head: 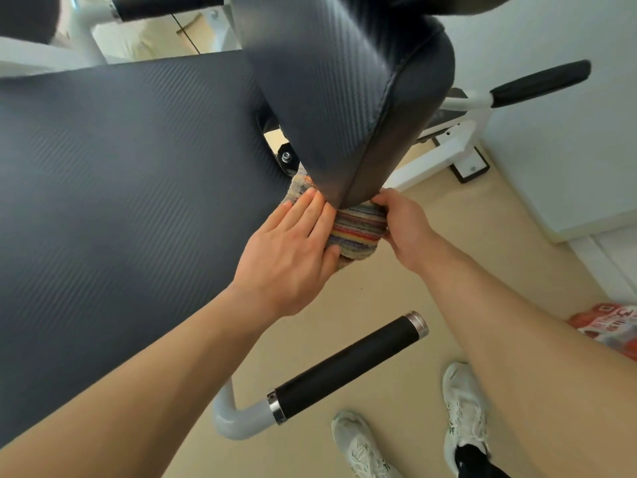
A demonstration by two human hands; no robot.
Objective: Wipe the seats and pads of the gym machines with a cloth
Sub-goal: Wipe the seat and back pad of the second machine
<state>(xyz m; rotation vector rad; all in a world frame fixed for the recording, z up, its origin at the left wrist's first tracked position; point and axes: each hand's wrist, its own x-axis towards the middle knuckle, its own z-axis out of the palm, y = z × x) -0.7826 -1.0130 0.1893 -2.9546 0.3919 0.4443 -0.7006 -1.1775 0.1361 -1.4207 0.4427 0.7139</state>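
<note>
A striped, multicoloured cloth [355, 229] is folded round the lower corner of a dark grey textured back pad [344, 98]. My left hand [293, 250] lies flat with straight fingers on the cloth's left side, fingertips touching the pad's edge. My right hand [403, 222] grips the cloth's right side, fingers curled round it below the pad's corner. A wide dark grey seat pad [120, 184] fills the left of the view, right beside the back pad.
A black foam handle [344, 367] on a white tube juts out below my arms. Another black grip [541, 82] and white frame parts [458, 146] stand at the right near a white wall. My white shoes [462, 412] are on the beige floor; a red packet [610, 326] lies at the right.
</note>
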